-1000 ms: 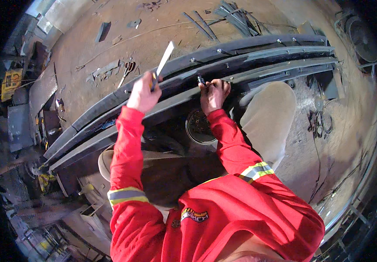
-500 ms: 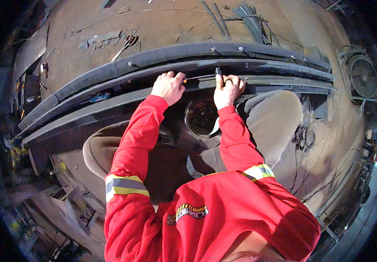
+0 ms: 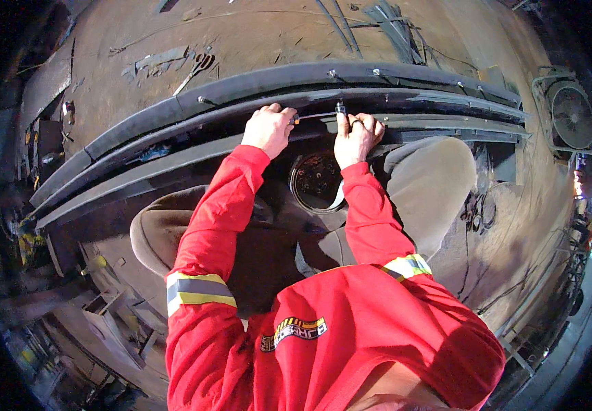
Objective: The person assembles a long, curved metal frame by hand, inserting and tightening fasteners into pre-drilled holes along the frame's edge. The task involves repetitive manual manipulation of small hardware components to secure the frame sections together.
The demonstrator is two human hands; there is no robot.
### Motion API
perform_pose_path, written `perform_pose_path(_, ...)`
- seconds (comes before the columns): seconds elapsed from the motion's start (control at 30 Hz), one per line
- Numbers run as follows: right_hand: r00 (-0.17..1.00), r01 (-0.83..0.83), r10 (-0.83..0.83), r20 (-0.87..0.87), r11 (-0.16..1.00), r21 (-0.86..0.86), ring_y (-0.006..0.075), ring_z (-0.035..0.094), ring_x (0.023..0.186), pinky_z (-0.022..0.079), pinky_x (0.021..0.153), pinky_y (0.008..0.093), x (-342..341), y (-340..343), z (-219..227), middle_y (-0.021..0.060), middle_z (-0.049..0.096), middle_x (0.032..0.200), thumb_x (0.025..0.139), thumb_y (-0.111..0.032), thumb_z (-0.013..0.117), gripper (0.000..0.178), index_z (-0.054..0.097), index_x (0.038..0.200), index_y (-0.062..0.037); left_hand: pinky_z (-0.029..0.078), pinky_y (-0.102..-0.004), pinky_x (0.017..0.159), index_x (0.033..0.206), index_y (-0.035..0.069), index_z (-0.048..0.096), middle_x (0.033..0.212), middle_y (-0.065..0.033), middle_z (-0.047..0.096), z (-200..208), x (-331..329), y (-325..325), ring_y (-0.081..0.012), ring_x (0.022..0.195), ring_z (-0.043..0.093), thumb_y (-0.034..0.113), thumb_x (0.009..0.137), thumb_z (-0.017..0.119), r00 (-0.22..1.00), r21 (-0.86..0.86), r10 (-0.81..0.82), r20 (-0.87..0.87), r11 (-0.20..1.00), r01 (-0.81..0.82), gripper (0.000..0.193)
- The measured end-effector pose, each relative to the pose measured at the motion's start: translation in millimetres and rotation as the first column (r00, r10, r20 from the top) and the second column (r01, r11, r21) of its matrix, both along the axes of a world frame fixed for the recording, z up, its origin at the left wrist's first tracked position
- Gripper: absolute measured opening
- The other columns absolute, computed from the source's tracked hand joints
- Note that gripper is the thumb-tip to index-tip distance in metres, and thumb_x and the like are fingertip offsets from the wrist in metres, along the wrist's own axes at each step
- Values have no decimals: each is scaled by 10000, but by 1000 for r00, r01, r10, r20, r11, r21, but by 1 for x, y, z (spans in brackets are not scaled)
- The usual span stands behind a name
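Observation:
My left hand [image 3: 267, 129] is closed round a tool with a dark and orange end, apparently a screwdriver [image 3: 318, 117], whose thin metal shaft points right. My right hand [image 3: 356, 140] pinches a small dark cylindrical piece with a shiny band [image 3: 340, 108], standing near the shaft's far end; its exact kind is unclear. Both hands rest over the nearest of several long curved dark metal bars [image 3: 152, 163]. Below and between my wrists, a round can [image 3: 294, 183] holds small rusty parts that I cannot make out singly.
Bolts [image 3: 333, 74] stick out of the farthest curved bar. Beyond it lie pliers-like tongs [image 3: 196, 72] and a stack of metal strips [image 3: 397, 31]. A round fan [image 3: 571, 116] stands at right. Cables [image 3: 477, 212] lie beside my right knee; scrap metal [image 3: 107, 312] is at lower left.
My left hand has shifted slightly right, and the shaft now lies closer to level. My right hand has barely moved, still pinching the dark cylinder.

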State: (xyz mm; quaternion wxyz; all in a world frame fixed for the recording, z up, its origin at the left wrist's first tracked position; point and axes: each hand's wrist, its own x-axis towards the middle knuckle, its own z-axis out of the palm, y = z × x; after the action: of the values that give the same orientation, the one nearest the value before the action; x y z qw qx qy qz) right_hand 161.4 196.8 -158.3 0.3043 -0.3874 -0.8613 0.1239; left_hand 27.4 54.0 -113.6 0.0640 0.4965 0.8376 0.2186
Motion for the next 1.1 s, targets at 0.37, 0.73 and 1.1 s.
perform_pose_path(0.37,995,-54,42,-94,990,-133,295,435,972,241,985,468,2,5,2,64,525,909,688,-347,701,286,663,700,-64,492,-371,692,912,70,623,833,-127,624,119,24,62,-307,773,613,108,635,713,991,264,-33,127,965,-2,294)
perform_pose_path(0.73,996,-89,92,17,984,-152,296,431,1032,198,1035,498,6,1,0,103,529,1001,750,-315,640,262,668,751,-55,531,-375,636,908,51,627,797,-131,641,38,116,218,-275,799,616,112,762,528,906,-218,-320,-276,939,265,186)
perform_pose_path(1.1,994,-93,100,47,985,-144,295,424,1045,181,1046,507,-1,4,6,102,514,1017,782,-295,605,247,665,782,-55,527,-346,666,942,123,685,917,-55,679,24,125,266,-227,857,657,147,817,525,964,-558,-257,-73,811,174,205)
